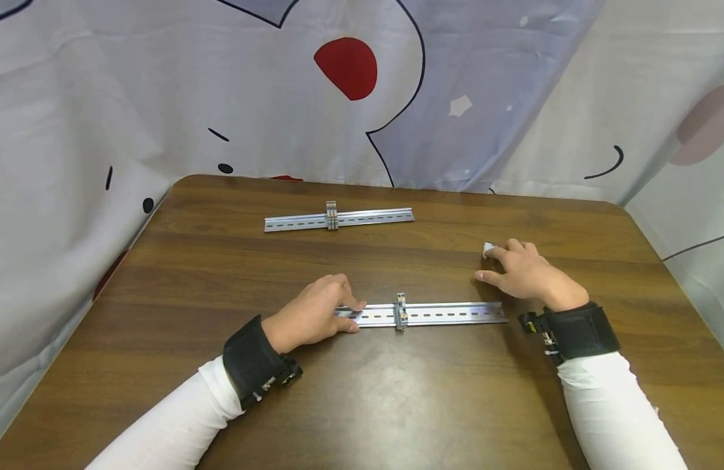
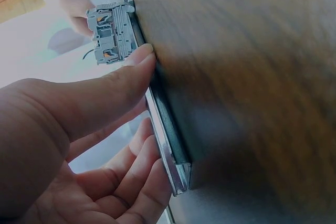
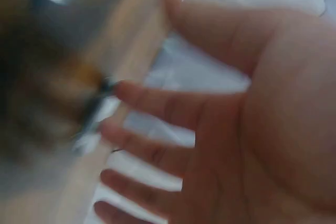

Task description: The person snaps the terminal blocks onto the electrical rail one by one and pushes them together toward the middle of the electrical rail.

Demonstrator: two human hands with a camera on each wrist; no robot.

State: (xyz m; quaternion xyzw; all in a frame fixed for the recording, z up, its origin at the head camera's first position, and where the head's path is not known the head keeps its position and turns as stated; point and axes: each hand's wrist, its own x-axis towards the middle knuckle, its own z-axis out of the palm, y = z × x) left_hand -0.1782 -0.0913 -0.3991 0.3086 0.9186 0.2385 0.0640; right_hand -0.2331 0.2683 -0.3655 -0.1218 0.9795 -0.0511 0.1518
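Observation:
A slotted metal DIN rail lies across the middle of the table, carrying a small stack of grey terminal blocks with orange spots. My left hand pinches its left end, thumb on the near edge and fingers along the far one; the left wrist view shows the rail between them. To the right, beyond the rail, my right hand reaches over the table with thumb and fingers spread. Its index fingertip is right at a small whitish piece. The right wrist view blurs that piece.
Farther back lies a second DIN rail with several terminal blocks clipped near its middle. Behind the wooden table hangs a printed curtain along the table's back edge.

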